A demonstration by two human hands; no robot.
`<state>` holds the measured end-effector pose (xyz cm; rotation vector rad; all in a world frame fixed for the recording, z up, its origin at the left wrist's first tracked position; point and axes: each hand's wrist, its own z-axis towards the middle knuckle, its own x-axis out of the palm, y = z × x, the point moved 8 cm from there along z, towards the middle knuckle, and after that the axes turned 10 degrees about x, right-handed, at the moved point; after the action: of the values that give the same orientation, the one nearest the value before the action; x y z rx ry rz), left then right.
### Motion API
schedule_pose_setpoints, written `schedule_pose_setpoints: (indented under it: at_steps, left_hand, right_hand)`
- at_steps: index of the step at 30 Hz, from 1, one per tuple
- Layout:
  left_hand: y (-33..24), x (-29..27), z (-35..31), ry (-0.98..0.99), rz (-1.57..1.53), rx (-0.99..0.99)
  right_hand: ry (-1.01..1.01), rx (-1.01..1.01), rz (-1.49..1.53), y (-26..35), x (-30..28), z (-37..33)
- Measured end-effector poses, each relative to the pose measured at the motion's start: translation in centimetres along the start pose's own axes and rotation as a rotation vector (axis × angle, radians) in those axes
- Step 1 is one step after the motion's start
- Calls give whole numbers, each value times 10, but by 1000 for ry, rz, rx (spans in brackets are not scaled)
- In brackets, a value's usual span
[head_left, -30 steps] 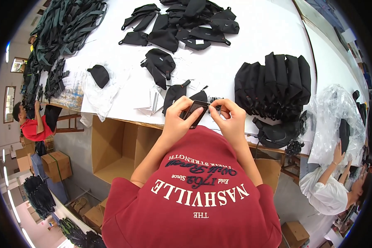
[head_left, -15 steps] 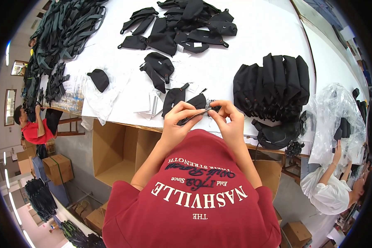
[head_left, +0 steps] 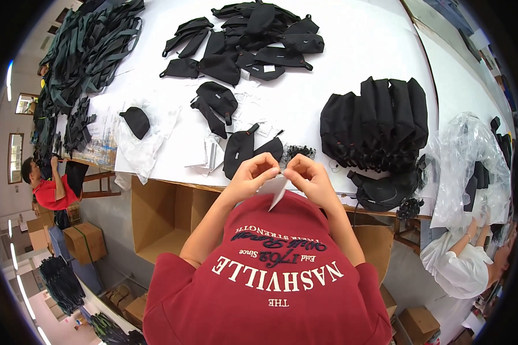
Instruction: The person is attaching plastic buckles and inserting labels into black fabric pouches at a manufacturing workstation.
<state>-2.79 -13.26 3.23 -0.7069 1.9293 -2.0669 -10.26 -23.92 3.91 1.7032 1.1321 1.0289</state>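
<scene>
My left hand (head_left: 252,179) and my right hand (head_left: 311,179) meet in front of my chest at the table's near edge. Both are closed, thumb and forefinger pinched at the top of a white card tag (head_left: 277,192), which hangs tilted below the fingertips. Any loop or string between the fingers is too small to make out. Just beyond my left hand lies a black pouch (head_left: 240,150) with another black pouch (head_left: 269,149) beside it, partly hidden by my fingers. Past my right fingers sits a small heap of thin black cords (head_left: 300,152).
A stack of white cards (head_left: 210,154) lies left of the pouches. Black pouches form a pile (head_left: 259,34) at the back and a standing row (head_left: 377,121) to the right. Dark straps (head_left: 92,52) heap at far left. Co-workers, one in red (head_left: 54,187), one in white (head_left: 457,267), flank the table.
My hands have come closer together and slightly nearer my body. The tag, seen nearly edge-on between my fingers before, now hangs down with its white side showing.
</scene>
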Motion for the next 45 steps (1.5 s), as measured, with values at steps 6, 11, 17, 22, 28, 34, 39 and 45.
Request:
schedule_pose_setpoints:
  at_steps: [6,11,17,22,28,34,39,45]
  left_hand:
    - [27,-17,43,-95,-11,16]
    - [108,-125,53,-378,1450,-40]
    - [106,-117,41,-311,1188,-53]
    - [9,-60,1,-400,977,264]
    - [8,-51,-60,-422,865,-74]
    - [23,-45,-89,-673,349,-73]
    - [11,-35,-84,-624,393,11]
    - [-15,-42,-85,-773,248,179]
  right_hand:
    - [64,168,98,-18,-10,14]
    - [29,135,-16,-7,-22,18]
    - [-63,174,-113,-15,-44,15]
    - [-17,221,-214,-33,-29,16]
    - [-19,30,-530,-24,19,23]
    - [69,-73,-669,-15,50,13]
    - [18,-239,-687,-14,52,6]
    - [187,71,116,-21,24,3]
